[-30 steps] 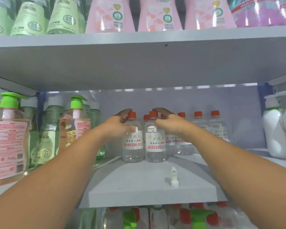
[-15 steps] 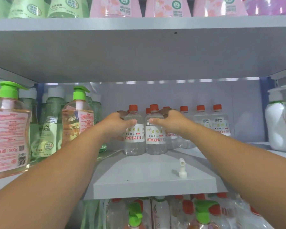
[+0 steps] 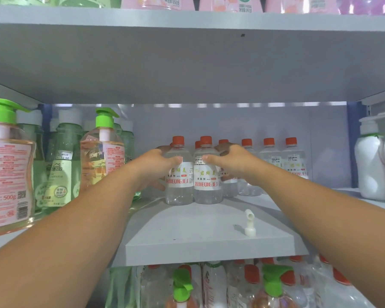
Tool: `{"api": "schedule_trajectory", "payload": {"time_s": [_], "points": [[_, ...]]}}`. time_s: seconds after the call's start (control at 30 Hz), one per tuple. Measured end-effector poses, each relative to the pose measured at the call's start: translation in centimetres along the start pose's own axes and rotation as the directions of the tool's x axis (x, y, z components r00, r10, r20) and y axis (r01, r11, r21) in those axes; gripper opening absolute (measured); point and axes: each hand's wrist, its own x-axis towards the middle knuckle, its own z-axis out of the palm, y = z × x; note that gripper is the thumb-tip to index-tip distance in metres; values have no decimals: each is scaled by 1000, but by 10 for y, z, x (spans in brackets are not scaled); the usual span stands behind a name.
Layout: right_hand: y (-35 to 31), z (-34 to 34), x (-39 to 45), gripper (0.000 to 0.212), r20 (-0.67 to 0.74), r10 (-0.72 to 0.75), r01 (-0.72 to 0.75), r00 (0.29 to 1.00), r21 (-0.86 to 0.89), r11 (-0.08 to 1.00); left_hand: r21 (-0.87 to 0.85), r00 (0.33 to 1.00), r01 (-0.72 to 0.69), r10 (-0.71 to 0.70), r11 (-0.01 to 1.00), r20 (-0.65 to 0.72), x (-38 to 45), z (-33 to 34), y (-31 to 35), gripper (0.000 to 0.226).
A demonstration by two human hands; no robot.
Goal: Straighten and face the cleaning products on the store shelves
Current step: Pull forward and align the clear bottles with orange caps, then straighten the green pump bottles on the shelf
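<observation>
- Our left hand [image 3: 158, 162] grips the left front bottle [image 3: 178, 174], thumb laid across its shoulder just above the label, fingers curled round the far side.
- Our right hand [image 3: 231, 161] grips the right front bottle [image 3: 207, 174] the same way, thumb on the price sticker, fingers wrapped behind.
- Both bottles are clear with orange caps and stand upright, touching each other, on the middle shelf [image 3: 209, 241], set back from its front edge.
- Their white labels with red lettering face us.
- More orange-capped bottles [image 3: 293, 158] stand in a row behind and to the right, near the back wall.
- A small white spout [image 3: 250, 223] stands alone on the shelf, in front of the bottles and to their right.
- Left of us stand pump bottles [image 3: 101, 152] with green heads and green bottles [image 3: 60, 165] behind them.
- White bottles [image 3: 369, 167] stand at the far right.
- Pink bottles [image 3: 229, 4] line the shelf above.
</observation>
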Motion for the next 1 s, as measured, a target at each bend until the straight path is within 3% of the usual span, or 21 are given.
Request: {"api": "schedule_trajectory", "payload": {"time_s": [0.1,0.27,0.4,0.47,0.53,0.6,0.7,0.77,0.83,1.0], "points": [[1,0,1,69,15,-6,6,1000,14,1000,-4,1000,17,-18,1000,-26,0,2,2,58],[-3,-1,-8,76,-1,15,-15,1000,22,1000,-75,988,19,-30,997,-149,-40,3,14,82],[-23,-10,-27,69,-122,-123,121,985,-21,992,-117,966,-110,78,987,-245,-114,2,24,62],[-44,-11,-43,55,-135,-194,201,972,40,979,15,895,-259,245,966,-372,-155,-14,19,37],[-67,-2,-60,43,-107,-247,260,963,133,956,197,772,-337,390,921,-501,-190,-44,13,19],[-90,17,-80,44,-5,-263,258,965,201,945,268,660,-273,382,924,-646,-214,-80,5,18],[-118,56,-106,82,200,-176,157,964,106,982,289,553,16,232,957,-801,-224,-129,-20,47],[-130,82,-116,102,268,-107,97,957,54,994,271,609,177,111,946,-785,-221,-150,-35,78],[-137,109,-122,107,278,-70,50,958,78,996,179,707,187,-6,966,-707,-215,-161,-48,91],[-147,164,-124,86,143,-3,-17,990,141,990,93,826,84,-17,992,-564,-205,-173,-73,55]]}}
